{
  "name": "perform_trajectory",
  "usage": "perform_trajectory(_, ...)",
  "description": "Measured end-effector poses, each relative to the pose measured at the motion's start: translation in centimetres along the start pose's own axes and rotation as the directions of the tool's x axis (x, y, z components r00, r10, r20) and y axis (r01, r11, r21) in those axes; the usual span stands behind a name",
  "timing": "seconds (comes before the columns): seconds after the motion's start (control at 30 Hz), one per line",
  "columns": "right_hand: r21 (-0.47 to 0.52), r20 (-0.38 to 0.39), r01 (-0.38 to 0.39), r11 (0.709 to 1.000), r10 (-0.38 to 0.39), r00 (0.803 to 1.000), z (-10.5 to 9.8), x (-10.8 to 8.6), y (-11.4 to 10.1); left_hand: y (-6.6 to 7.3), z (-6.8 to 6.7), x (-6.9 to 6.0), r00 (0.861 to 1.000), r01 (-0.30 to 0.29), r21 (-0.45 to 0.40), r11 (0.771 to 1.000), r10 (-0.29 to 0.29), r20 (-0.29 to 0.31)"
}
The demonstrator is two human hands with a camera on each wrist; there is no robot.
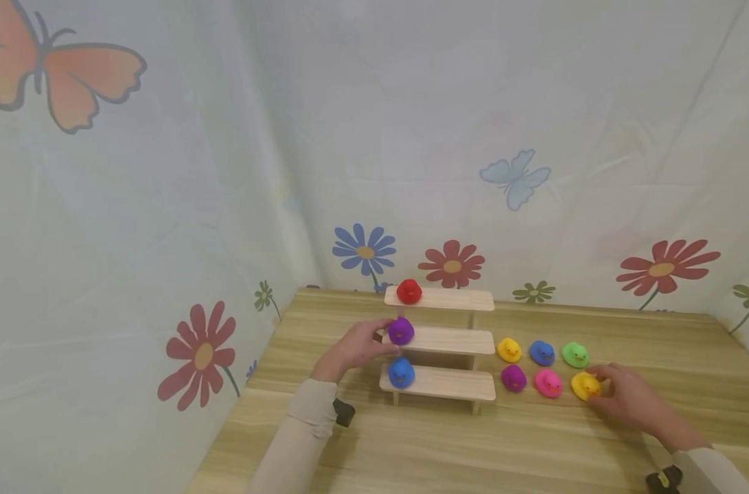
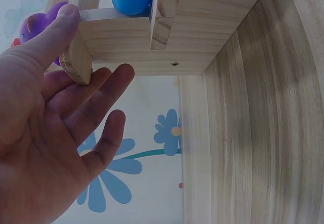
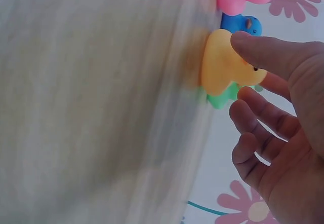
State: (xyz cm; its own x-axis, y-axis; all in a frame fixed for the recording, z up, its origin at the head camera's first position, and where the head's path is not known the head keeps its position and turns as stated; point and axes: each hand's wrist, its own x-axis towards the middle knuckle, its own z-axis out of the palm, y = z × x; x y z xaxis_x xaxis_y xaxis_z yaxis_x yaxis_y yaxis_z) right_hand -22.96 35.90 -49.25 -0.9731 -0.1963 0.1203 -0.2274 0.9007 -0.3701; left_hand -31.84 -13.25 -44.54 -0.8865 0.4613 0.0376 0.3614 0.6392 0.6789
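A: What lies nearest?

B: Two pale sleeves, the left sleeve (image 1: 296, 439) and the right sleeve (image 1: 714, 470), over a wooden table (image 1: 423, 453).

A: And the right hand (image 1: 630, 398)?

B: At the right, thumb and forefinger pinch the near yellow duck (image 1: 587, 387); its other fingers are loosely bent. That duck is the right end of the near row on the table.

A: The rest of that row?

B: Going left, a pink duck (image 1: 548, 383), then a dark purple duck (image 1: 513, 378).

A: The stand (image 1: 451, 383)?

B: Wooden, three steps, left of the rows. A big blue duck (image 1: 401, 373) sits on the left of the lowest, nearest step.

A: Behind the near row?

B: The far row: a far yellow duck (image 1: 509, 350), a small blue duck (image 1: 542, 353) and a green duck (image 1: 575, 355), left to right.

A: The left hand (image 1: 352, 350)?

B: At the left end of the middle step, thumb and forefinger apart around the bright purple duck (image 1: 401, 331), which sits there. I cannot tell whether they grip it.

A: Farther?

B: A red duck (image 1: 409, 291) on the left of the top step, then a cloth (image 1: 411, 116) printed with flowers and butterflies.
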Motion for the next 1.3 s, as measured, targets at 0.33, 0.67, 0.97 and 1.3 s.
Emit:
perform_trajectory(0.33,-0.051,-0.086,0.035,0.998,-0.040,0.996,-1.2,-0.1,-2.1,-0.1,0.0,0.0,1.000,-0.011,0.007,1.000,0.011,-0.004)
perform_trajectory(0.67,-0.091,-0.166,0.179,0.980,-0.193,0.967,-2.6,0.8,-6.1,0.1,-0.1,-0.1,1.000,-0.013,0.009,1.000,0.013,-0.005)
perform_trajectory(0.97,-0.053,-0.187,0.219,0.974,-0.225,0.956,-2.9,2.1,-9.6,0.1,-0.1,-0.2,1.000,-0.002,0.010,1.000,0.002,-0.005)
perform_trajectory(1.3,-0.064,-0.215,0.303,0.951,-0.309,0.927,-2.7,3.9,-12.6,0.2,0.0,-0.2,1.000,0.008,0.004,1.000,-0.008,-0.005)
